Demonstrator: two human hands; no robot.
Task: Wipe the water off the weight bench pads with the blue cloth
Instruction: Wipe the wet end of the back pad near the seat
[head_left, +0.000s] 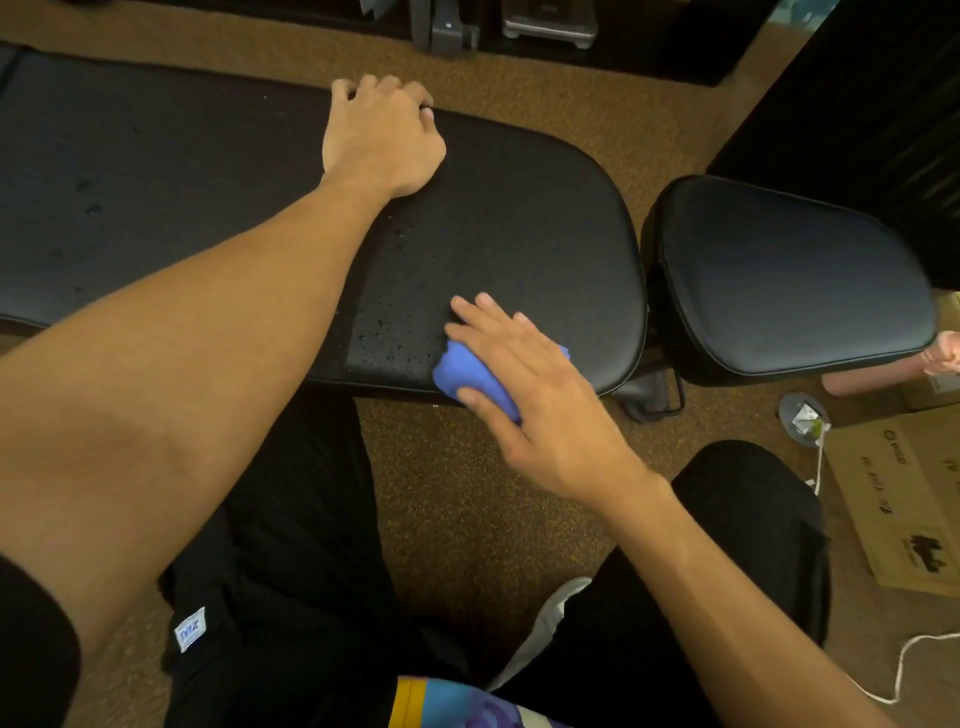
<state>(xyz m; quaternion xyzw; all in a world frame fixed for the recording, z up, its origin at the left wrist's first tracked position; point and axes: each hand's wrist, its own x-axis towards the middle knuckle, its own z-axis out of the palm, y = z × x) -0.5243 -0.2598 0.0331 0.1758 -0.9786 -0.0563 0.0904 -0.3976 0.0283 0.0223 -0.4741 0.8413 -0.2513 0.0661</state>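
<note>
1. Our right hand (524, 384) presses flat on the blue cloth (470, 376), fingers spread over it, at the near edge of the long pad (519, 223), about 5 o'clock on that pad.
2. Our left hand (382, 135) braces on the far edge at 12 o'clock, fingers curled over the rim, holding nothing else.
3. Droplets (387, 338) lie just beside the cloth toward 9 o'clock; more (91, 200) sit well apart, further along the same way.
4. The pad's long axis runs 9 to 3 o'clock, so we judge the wipe should travel toward 9 o'clock. The right hand is the nearer one.
5. The seat pad (789, 280) at 3 o'clock looks dry, though we cannot be sure.
</note>
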